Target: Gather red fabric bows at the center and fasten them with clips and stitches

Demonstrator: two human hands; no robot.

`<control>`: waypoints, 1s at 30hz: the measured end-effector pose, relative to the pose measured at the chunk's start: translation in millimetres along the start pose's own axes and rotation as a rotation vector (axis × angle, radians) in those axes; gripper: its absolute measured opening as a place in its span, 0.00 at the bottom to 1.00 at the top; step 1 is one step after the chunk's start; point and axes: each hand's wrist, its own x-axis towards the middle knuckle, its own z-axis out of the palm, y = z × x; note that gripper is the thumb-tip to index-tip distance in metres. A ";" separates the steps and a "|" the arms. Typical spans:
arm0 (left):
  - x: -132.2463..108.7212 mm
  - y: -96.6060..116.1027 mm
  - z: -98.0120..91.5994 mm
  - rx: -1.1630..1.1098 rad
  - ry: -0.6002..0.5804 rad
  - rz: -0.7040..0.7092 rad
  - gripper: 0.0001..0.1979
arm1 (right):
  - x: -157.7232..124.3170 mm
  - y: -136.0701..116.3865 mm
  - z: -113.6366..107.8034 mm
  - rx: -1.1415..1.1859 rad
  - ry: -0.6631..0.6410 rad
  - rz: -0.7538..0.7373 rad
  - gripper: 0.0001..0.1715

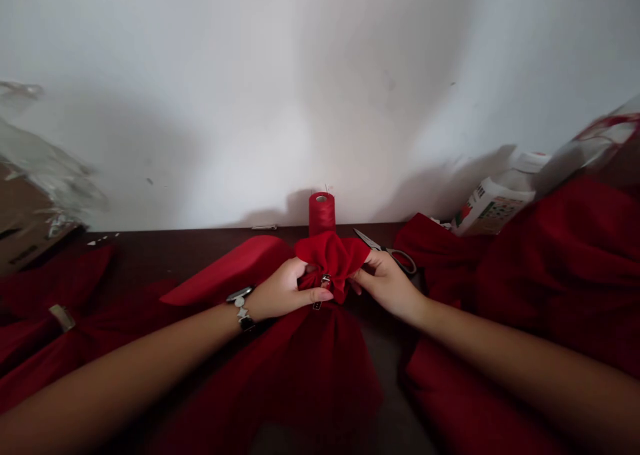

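My left forearm (115, 365) and right forearm (505, 355) reach over red cloth to a bunch of gathered red fabric (333, 262), held at the middle of a dark tabletop (200, 262).

Far left, crumpled clear plastic (43, 162) lies over a cardboard box (25, 222), and a metal buckle (63, 318) sits on more red cloth. My left hand (283, 288), with a silver bracelet (241, 306), curls around the bunch; my right hand (385, 285) pinches it between thumb and fingers. Behind stands a spool of red thread (321, 213). Scissors (385, 252) lie just beyond my right hand, and a printed white carton (490, 208) sits far right behind a red heap (560, 268).
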 end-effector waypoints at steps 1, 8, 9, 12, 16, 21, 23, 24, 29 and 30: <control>0.1 0.5 -0.1 -0.003 -0.008 -0.003 0.20 | -0.1 0.3 0.4 -0.003 0.013 0.004 0.17; -1.3 3.5 1.2 -0.072 -0.037 0.028 0.19 | -0.2 1.1 3.1 0.073 0.014 0.064 0.16; -1.5 3.3 1.6 -0.082 -0.033 0.037 0.19 | -0.3 2.6 3.8 0.090 0.018 0.077 0.16; -2.2 2.0 2.6 -0.108 -0.009 0.058 0.21 | -1.8 8.0 5.9 0.134 0.056 0.107 0.17; -3.0 1.9 3.2 -0.104 0.010 0.053 0.22 | -4.8 9.7 7.3 0.089 0.084 0.077 0.19; -3.2 2.7 3.0 -0.047 0.047 0.035 0.23 | -8.4 2.1 6.5 -0.205 0.123 -0.156 0.14; -3.2 2.0 3.1 -0.050 0.040 0.031 0.23 | -8.9 0.3 5.6 -0.285 0.129 -0.232 0.12; -3.2 1.6 3.2 -0.062 0.040 0.033 0.23 | -8.9 0.1 5.1 -0.299 0.121 -0.244 0.12; -2.3 1.7 3.5 -0.146 0.109 0.048 0.23 | -5.8 3.0 3.4 -0.063 0.068 -0.059 0.10; -2.1 2.2 3.5 -0.152 0.121 0.040 0.23 | -5.2 3.7 3.3 0.003 0.062 -0.022 0.09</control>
